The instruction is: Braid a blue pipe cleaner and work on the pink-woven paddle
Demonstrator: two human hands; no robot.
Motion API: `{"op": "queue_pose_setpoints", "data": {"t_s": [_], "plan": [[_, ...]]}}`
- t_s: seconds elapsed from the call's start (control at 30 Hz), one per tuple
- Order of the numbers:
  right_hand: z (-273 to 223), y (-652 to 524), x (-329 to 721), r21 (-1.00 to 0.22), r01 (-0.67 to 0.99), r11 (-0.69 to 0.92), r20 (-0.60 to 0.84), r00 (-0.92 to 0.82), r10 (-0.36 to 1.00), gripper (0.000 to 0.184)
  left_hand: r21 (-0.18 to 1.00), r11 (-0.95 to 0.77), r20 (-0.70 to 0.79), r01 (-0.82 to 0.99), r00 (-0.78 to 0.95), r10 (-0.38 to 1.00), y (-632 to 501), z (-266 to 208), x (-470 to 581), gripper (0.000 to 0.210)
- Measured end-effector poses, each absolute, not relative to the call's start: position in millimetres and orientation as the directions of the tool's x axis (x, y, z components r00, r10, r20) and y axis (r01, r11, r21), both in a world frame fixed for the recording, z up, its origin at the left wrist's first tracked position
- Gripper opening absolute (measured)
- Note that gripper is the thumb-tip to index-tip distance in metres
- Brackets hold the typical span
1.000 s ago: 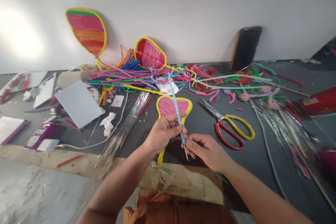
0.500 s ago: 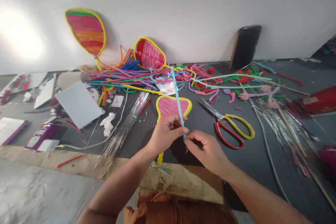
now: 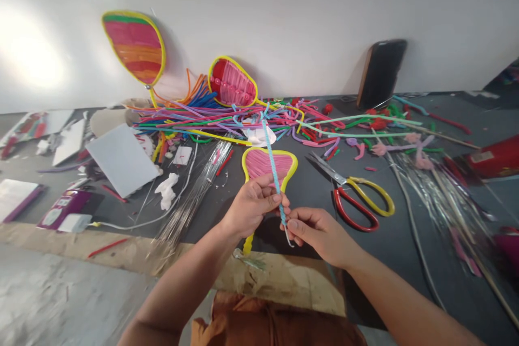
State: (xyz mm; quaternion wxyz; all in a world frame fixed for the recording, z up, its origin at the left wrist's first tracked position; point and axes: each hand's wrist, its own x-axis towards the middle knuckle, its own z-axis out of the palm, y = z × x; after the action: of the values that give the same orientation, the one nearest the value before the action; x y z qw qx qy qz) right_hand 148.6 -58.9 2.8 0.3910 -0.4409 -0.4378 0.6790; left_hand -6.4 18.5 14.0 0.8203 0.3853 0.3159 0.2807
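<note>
My left hand point(image 3: 259, 203) is closed around a light-blue pipe cleaner point(image 3: 271, 154), which runs up and away over the table. My right hand point(image 3: 314, 227) pinches its lower part, where the blue strand looks twisted and a thin bare wire with a bent tip point(image 3: 288, 238) sticks out below. Under the left hand lies a heart-like pink panel with a yellow fuzzy rim point(image 3: 271, 162); its yellow stem point(image 3: 248, 244) shows near the table's front edge. The hands partly cover this panel. Scissors point(image 3: 344, 179) with one red and one yellow handle lie open to the right.
Loose coloured pipe cleaners point(image 3: 182, 119) spread along the back. Two yellow-rimmed fans point(image 3: 135, 46) lean at the wall, as does a phone point(image 3: 381, 74). Thin silvery wires point(image 3: 186, 205) and a white cable point(image 3: 141, 227) lie left; a red box point(image 3: 494, 155) stands right.
The fingers of my right hand have shifted slightly down and right along the pipe cleaner. The lower end now shows twisted blue strand and bare bent wire. My left hand has barely moved.
</note>
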Motion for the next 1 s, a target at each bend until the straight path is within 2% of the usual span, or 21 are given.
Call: {"op": "queue_pose_setpoints", "data": {"t_s": [0.1,0.17,0.23,0.33,0.4,0.47,0.57,0.67,1.0], "plan": [[0.7,-59.6,147.1,-0.919,-0.194,-0.342,-0.276,-0.304,0.912,0.037,0.79,0.561,-0.276,-0.246,0.675,0.684,16.7,16.3,-4.9,0.054],[0.7,-60.0,146.9,-0.934,-0.161,-0.32,-0.272,-0.263,0.925,0.035,0.807,0.533,-0.253,-0.254,0.667,0.701,15.6,17.3,-3.0,0.052],[1.8,-60.3,147.1,-0.964,-0.058,-0.26,-0.247,-0.176,0.953,0.03,0.866,0.441,-0.211,-0.237,0.625,0.752,14.7,17.3,-0.7,0.045],[3.5,-60.8,146.9,-0.976,0.161,-0.148,-0.156,-0.036,0.987,0.025,0.959,0.262,-0.166,-0.104,0.544,0.823,13.9,15.9,2.5,0.036],[3.7,-61.3,146.3,-0.958,0.275,-0.084,-0.084,0.012,0.996,0.022,0.976,0.217,-0.181,-0.011,0.511,0.84,14.0,15.4,3.4,0.034],[3.5,-61.5,146.0,-0.949,0.309,-0.062,-0.061,0.014,0.998,0.021,0.973,0.228,-0.21,0.025,0.494,0.844,15.1,15.8,2.8,0.031],[4.6,-61.0,147.9,-0.967,0.215,-0.137,-0.153,-0.06,0.986,0.023,0.956,0.293,-0.255,-0.006,0.478,0.841,18.1,16.8,-0.1,0.034],[7.3,-59.6,151.5,-0.971,0.109,-0.212,-0.226,-0.146,0.963,0.026,0.922,0.381,-0.306,-0.061,0.488,0.817,21.0,16.4,-3.3,0.045],[5.2,-58.6,150.6,-0.957,-0.087,-0.276,-0.241,-0.287,0.927,0.035,0.832,0.513,-0.276,-0.211,0.644,0.713,18.8,13.3,-4.5,0.055]]}}
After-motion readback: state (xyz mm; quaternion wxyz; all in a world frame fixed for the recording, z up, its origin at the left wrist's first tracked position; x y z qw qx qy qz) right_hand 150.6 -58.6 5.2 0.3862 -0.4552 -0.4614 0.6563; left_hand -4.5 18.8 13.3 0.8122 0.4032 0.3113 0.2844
